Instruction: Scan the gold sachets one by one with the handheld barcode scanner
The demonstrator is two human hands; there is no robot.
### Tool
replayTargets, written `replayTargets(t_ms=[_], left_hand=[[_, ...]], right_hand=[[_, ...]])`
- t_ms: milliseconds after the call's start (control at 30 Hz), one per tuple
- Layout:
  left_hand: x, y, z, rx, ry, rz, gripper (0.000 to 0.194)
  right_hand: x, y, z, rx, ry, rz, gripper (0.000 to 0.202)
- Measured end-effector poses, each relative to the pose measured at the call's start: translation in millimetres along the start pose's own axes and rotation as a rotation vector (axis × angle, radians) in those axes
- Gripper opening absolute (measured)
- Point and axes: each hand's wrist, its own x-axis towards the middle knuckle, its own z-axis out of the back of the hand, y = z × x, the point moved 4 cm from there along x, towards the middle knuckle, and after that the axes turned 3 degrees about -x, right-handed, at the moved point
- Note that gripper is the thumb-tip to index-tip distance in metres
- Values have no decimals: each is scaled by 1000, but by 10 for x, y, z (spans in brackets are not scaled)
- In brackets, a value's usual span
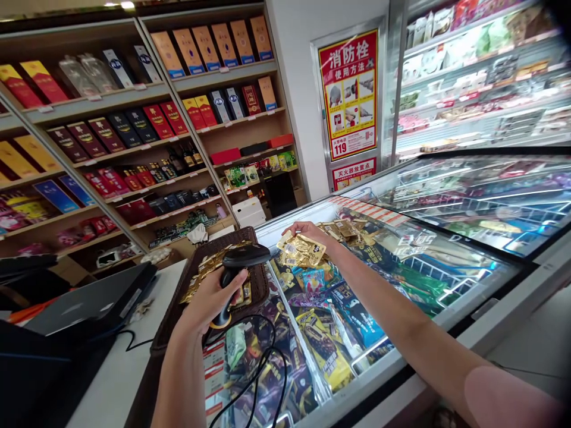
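Note:
A black handheld barcode scanner point(244, 255) is gripped in my left hand point(213, 300), its head pointing right and its cord hanging down over the freezer glass. My right hand point(307, 230) has its fingers closed on gold foil packets point(301, 249), held near the scanner's head. Beneath my left hand, a brown woven basket point(167, 326) contains more gold packets point(203, 267). Right of my right hand, several gold packets point(345, 230) lie on the freezer's glass top. How many packets my right hand holds I cannot tell.
Chest freezers with glass lids point(446, 249) stretch to the right, packaged food inside. At left, a laptop point(84, 300) sits on a white counter point(107, 368). Shelves of boxed goods point(134, 128) stand behind, and a red poster point(349, 95) hangs on the wall.

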Motion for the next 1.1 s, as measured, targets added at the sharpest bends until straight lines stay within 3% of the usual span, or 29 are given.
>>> replayTargets(t_ms=[600, 667, 800, 900, 1000, 1100], left_hand=[[9, 14, -33, 43, 34, -2, 45], [8, 23, -17, 25, 37, 4, 45], [2, 45, 91, 20, -28, 16, 49], [-9, 76, 209, 42, -88, 61, 54], [-19, 127, 341, 27, -138, 82, 56], [-18, 215, 512, 11, -236, 99, 58]], right_hand=[[-3, 20, 78, -97, -120, -40, 28], [10, 35, 195, -124, -250, 8, 22], [-28, 39, 619, -361, -759, 125, 12], [-97, -11, 891, -670, -1028, 54, 18], [-150, -93, 1039, -915, -1093, -135, 27], [-178, -179, 1051, -1051, -1016, -312, 35]])
